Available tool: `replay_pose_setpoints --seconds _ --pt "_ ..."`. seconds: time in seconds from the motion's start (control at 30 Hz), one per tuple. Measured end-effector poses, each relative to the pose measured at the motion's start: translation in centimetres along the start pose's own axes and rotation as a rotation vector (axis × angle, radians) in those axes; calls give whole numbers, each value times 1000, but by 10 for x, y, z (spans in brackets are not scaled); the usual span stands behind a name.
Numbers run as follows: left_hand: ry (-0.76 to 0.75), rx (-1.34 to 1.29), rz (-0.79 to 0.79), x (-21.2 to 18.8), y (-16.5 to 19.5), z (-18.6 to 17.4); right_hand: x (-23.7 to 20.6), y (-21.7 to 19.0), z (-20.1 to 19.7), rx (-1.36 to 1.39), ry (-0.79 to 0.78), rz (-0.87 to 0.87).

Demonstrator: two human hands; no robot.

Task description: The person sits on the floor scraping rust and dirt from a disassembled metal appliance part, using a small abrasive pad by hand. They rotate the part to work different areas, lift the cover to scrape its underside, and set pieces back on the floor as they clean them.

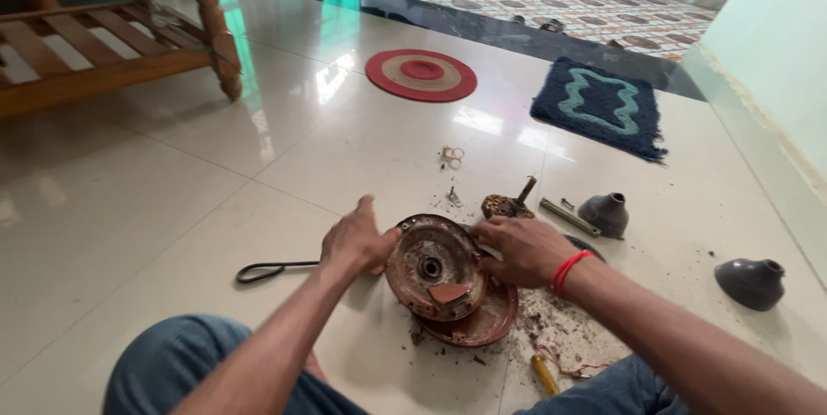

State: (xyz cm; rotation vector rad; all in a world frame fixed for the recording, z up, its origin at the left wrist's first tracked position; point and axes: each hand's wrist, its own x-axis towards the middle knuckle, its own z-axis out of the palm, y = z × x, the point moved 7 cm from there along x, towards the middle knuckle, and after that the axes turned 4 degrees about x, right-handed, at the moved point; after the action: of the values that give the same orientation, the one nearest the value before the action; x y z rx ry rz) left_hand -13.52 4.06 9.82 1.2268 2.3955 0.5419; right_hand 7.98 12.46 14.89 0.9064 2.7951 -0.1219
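Note:
On the tiled floor between my knees I hold a round rusty metal motor cover (431, 267), tilted up on edge over a second rusty round housing (482, 320) lying flat beneath it. My left hand (355, 241) grips the cover's left rim. My right hand (521, 249), with a red thread around the wrist, grips its right rim. The cover has a hole at its centre and a brown patch near its lower edge. Dirt and rust flakes lie scattered around the housing.
A motor core with a shaft (508, 203), a metal rod (568, 217), two dark cone-shaped caps (606, 212) (751, 281), small rings (452, 156), a black cord (271, 270) and a yellow-handled tool (544, 374) lie around. Behind lie a red round mat (421, 74), a blue rug (601, 105) and a wooden bed frame (103, 44).

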Motion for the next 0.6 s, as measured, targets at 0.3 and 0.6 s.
replay_pose_setpoints --seconds 0.3,0.6 --pt "-113 455 221 -7 56 -89 -7 6 -52 -106 -33 32" --pt "-269 750 309 -41 83 -102 -6 13 -104 -165 57 13"
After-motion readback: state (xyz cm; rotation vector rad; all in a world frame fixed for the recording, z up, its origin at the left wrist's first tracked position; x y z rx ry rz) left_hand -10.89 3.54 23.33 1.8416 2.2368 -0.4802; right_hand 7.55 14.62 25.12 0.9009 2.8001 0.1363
